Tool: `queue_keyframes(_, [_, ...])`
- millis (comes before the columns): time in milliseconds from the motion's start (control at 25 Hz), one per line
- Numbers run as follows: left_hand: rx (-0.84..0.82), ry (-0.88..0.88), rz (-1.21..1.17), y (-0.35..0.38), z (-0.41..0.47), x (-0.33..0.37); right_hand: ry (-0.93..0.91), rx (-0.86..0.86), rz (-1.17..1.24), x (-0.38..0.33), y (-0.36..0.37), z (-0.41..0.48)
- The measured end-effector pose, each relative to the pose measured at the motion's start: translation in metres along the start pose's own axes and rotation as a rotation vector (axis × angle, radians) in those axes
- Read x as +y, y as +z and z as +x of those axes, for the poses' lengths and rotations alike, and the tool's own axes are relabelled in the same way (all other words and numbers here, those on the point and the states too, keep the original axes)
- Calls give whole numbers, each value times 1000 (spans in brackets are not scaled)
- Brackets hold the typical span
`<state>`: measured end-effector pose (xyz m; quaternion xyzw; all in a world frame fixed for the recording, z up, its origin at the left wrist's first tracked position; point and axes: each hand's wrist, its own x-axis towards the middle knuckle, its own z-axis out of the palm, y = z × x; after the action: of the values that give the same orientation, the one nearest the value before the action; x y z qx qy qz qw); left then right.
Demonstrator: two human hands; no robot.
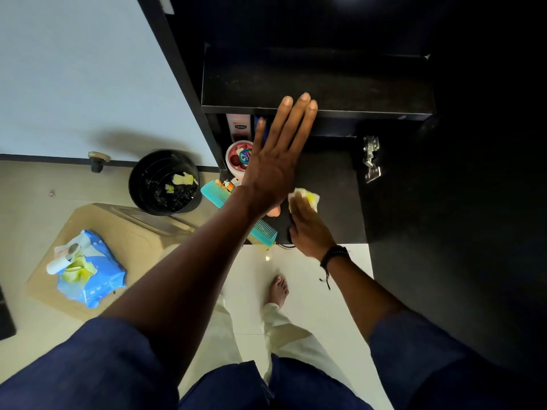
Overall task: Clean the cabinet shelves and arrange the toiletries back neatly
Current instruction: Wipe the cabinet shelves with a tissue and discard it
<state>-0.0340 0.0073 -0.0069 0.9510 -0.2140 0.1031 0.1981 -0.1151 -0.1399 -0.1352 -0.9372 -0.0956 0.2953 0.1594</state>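
Nearest me, on the floor to the person's left, a blue pack of wipes (91,276) lies open on a flat brown board. Further in, the right hand (307,232) is down on the lower shelf (331,179) of the dark cabinet, holding a crumpled yellow-white wipe (306,198) against the wood (the hand is blurred, so I can't tell how the fingers lie). Just beside it, at the shelf's front left, a teal comb (214,195) juts over the edge. A black bin (164,182) stands on the floor left of the cabinet with used wipes inside.

The left hand (278,155) reaches higher, flat, fingers straight, holding nothing, its fingertips at the front edge of the upper shelf (325,81), which carries nothing and looks dusty. Under it, toward the back left of the lower shelf, sit a round pink-lidded tub (236,161) and a lotion bottle (240,125).

This looks like the wiping stage, on the free right part of the lower shelf. Next, I'd guess, the crowded toiletries must be shifted so the wipe can reach under them, taking care not to knock the comb off.
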Motion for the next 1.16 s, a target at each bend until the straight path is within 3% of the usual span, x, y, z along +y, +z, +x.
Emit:
queue_keyframes(40, [2,-10,22,1,-1,-1,-5,148,-17,10,8,-9])
queue_keyframes(120, [-31,-15,36,-1,-1,1,0,207,-126,47,15,-17])
queue_keyframes(200, [-26,-11,56,-5,2,2,48,175,-258,85,2,-2])
queue_keyframes(280, [6,-27,65,-1,3,2,55,194,-128,92,-26,31])
queue_keyframes(400, [15,-26,74,6,1,2,66,165,-317,78,-64,83])
queue_keyframes(600, [-36,-47,101,2,2,-1,161,124,-209,50,-87,147])
queue_keyframes(720, [-29,-28,94,6,1,-1,-100,216,-48,56,-70,120])
queue_keyframes(760, [-24,-19,100,7,2,-1,-104,252,21,64,-71,110])
queue_keyframes(840, [-19,-18,113,7,5,-1,125,378,111,81,-85,107])
queue_keyframes(920, [-18,-25,122,7,6,-1,386,385,252,77,-100,117])
queue_keyframes(1000, [-26,-26,122,8,4,-1,302,300,306,52,-93,133])
queue_keyframes(1120, [-58,-23,111,6,3,-1,87,209,239,24,-62,146])
queue_keyframes(1160, [-71,-23,110,4,4,-1,-12,171,119,16,-57,146])
